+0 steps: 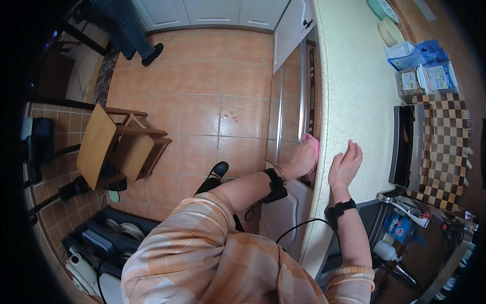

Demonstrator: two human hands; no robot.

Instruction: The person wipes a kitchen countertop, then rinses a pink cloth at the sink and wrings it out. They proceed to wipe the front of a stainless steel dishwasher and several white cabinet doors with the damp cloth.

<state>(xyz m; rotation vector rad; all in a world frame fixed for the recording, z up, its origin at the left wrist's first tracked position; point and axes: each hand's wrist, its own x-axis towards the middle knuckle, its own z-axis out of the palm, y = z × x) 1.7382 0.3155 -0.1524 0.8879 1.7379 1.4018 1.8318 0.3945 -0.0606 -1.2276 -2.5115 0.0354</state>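
My left hand (302, 157) grips a pink cloth (314, 146) and holds it against the cabinet front, just under the counter's edge. Below that edge is a reflective front with metal bars (302, 91). A dark strip (311, 76) with small round fittings runs beside it. Over the pale speckled countertop (353, 87) is my right hand (346, 166), holding nothing, its fingers slightly bent. Whether the palm presses on the counter is hard to see. Each wrist wears a black strap.
A white cabinet door (292, 36) stands open. On the counter are a toaster-like appliance (408, 148), plastic containers (412, 81) and bowls (391, 32). Left are a wooden step stool (97, 146) and a dark dish drawer (150, 226). Another person's legs (125, 28) stand at the back.
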